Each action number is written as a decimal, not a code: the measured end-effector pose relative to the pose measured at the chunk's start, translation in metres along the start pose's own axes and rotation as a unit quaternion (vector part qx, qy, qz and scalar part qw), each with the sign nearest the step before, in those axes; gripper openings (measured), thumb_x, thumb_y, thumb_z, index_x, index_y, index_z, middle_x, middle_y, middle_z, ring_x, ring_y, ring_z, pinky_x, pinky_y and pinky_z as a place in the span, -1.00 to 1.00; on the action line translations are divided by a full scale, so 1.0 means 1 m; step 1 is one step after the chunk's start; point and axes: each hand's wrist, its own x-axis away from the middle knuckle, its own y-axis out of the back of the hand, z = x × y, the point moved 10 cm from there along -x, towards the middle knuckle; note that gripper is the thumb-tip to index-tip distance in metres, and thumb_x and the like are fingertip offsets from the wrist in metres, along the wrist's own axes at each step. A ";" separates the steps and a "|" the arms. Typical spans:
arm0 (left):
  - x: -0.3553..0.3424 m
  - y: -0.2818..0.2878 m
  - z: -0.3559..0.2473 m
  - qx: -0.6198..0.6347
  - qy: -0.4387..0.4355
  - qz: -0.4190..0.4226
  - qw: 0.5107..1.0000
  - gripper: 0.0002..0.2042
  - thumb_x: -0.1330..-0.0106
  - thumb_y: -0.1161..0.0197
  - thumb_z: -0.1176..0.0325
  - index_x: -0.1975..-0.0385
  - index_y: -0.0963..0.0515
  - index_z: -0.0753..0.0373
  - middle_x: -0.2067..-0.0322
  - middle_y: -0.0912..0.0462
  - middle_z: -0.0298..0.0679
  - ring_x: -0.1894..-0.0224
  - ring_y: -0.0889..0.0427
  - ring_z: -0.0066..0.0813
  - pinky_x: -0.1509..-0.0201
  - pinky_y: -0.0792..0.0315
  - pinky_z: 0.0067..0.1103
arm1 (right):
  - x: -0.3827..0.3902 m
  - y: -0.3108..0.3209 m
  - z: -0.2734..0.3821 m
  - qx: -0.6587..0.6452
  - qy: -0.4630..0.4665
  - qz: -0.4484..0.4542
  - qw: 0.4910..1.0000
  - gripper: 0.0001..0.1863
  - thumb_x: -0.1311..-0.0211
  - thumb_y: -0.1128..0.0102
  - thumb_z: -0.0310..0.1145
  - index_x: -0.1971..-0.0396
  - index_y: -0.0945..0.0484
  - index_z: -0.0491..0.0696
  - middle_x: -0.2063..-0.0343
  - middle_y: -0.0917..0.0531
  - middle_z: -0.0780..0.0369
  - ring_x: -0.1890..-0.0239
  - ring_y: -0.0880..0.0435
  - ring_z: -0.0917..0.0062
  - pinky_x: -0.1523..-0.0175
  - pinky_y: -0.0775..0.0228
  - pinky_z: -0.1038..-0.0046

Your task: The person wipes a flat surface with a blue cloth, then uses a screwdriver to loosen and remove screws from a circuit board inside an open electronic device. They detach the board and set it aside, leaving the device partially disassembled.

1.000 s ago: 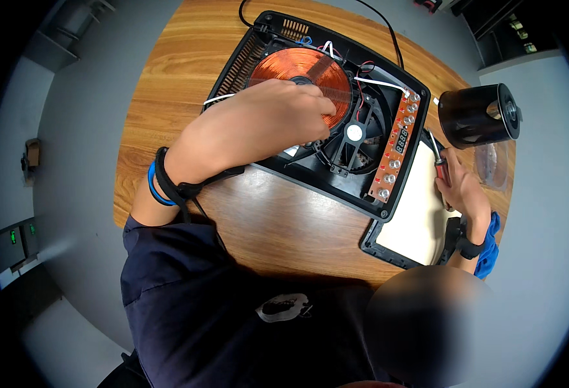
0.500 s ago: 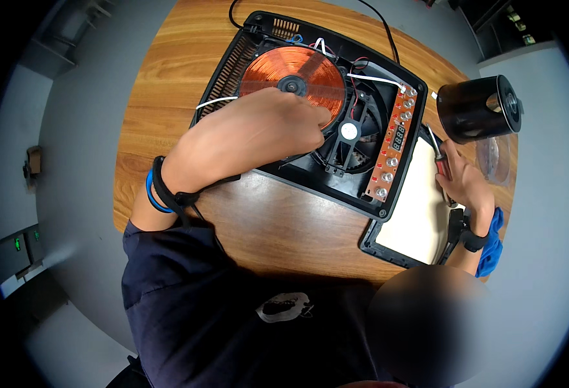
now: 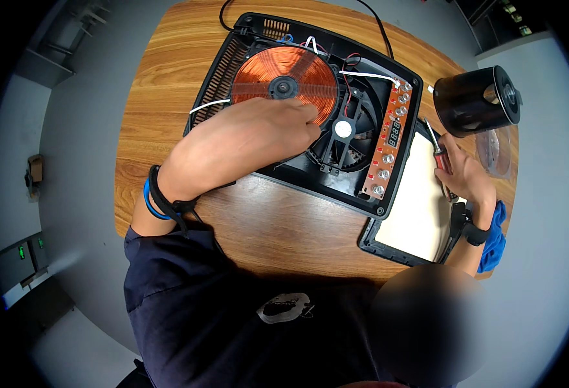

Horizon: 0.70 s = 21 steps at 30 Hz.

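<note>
Well, a big black box (image 3: 317, 187) lies open on the wooden worktop (image 3: 284, 236), toward the far side, turned a little. On its left edge are many small slots (image 3: 223, 70), and a thin white wire (image 3: 210, 104) pokes out over that edge. Next comes a round, flat coil (image 3: 258, 74), shiny orange like a new penny, with a dark middle. The left hand (image 3: 262, 132) bends over the near side of the coil. Its fingers are curled, but the tips are hidden, so I cannot tell if this grip pinches anything. Right of the coil is a black fan (image 3: 343, 129) with a white dot. Along the right side runs a brown strip (image 3: 385, 152) with red bits and clear round bumps. Past the near right corner, a cream panel (image 3: 417, 207) with a black rim lies partly below the box. Over it, the right hand (image 3: 467, 173) has its grip wrapped around a red and black screwdriver (image 3: 441, 160), which points far and left. Farther right are a shiny black can (image 3: 469, 101), a clear dish (image 3: 494, 155) and, nearer, a blue cloth (image 3: 493, 244).
</note>
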 end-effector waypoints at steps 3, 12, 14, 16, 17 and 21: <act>0.000 -0.004 0.004 0.002 0.000 0.027 1.000 -0.86 -0.48 -0.30 0.46 0.04 -0.62 0.29 0.09 -0.64 -0.18 -0.09 -0.74 -0.09 -0.03 -0.66 -0.23 | 0.000 0.001 0.000 0.002 0.000 -0.001 1.000 -0.45 -0.44 -0.46 -0.39 -0.33 -0.42 0.02 0.15 -0.83 -0.16 0.11 -0.85 -0.19 -0.02 -0.66 -0.10; -0.001 0.000 0.000 -0.006 0.017 0.039 0.999 -0.87 -0.53 -0.29 0.44 0.03 -0.60 0.31 0.09 -0.67 -0.13 -0.08 -0.75 -0.03 -0.07 -0.66 -0.21 | -0.001 0.000 -0.004 0.002 0.001 0.001 1.000 -0.42 -0.42 -0.48 -0.37 -0.35 -0.44 0.04 0.15 -0.84 -0.13 0.13 -0.87 -0.14 0.00 -0.67 -0.07; -0.001 0.001 0.000 -0.007 0.024 0.052 0.998 -0.86 -0.53 -0.29 0.45 0.01 -0.60 0.31 0.07 -0.68 -0.12 -0.10 -0.77 -0.02 -0.08 -0.67 -0.21 | 0.000 0.000 -0.005 0.001 0.004 -0.003 1.000 -0.42 -0.42 -0.48 -0.37 -0.36 -0.44 0.05 0.14 -0.85 -0.12 0.13 -0.87 -0.13 0.00 -0.68 -0.06; 0.001 0.002 0.001 -0.013 0.023 0.053 0.998 -0.85 -0.53 -0.28 0.46 0.00 -0.60 0.31 0.05 -0.69 -0.11 -0.13 -0.78 -0.01 -0.07 -0.68 -0.21 | 0.000 0.000 -0.005 0.000 0.007 -0.006 1.000 -0.42 -0.42 -0.48 -0.37 -0.36 -0.45 0.05 0.13 -0.85 -0.11 0.12 -0.88 -0.13 0.00 -0.68 -0.06; 0.000 0.000 0.002 -0.016 0.030 0.073 0.997 -0.85 -0.52 -0.27 0.47 -0.01 -0.60 0.30 0.04 -0.70 -0.11 -0.13 -0.78 -0.01 -0.07 -0.68 -0.21 | 0.000 0.000 -0.006 -0.001 0.007 -0.007 1.000 -0.42 -0.42 -0.48 -0.37 -0.36 -0.45 0.06 0.12 -0.85 -0.11 0.12 -0.88 -0.13 0.00 -0.68 -0.06; -0.003 -0.003 0.001 -0.029 0.042 0.122 0.991 -0.81 -0.46 -0.26 0.53 -0.02 -0.61 0.29 0.03 -0.71 -0.13 -0.13 -0.79 -0.01 -0.07 -0.69 -0.22 | 0.001 -0.003 -0.010 -0.008 0.007 -0.022 1.000 -0.40 -0.38 -0.48 -0.37 -0.36 -0.47 0.04 0.10 -0.82 -0.09 0.10 -0.86 -0.10 -0.03 -0.66 -0.01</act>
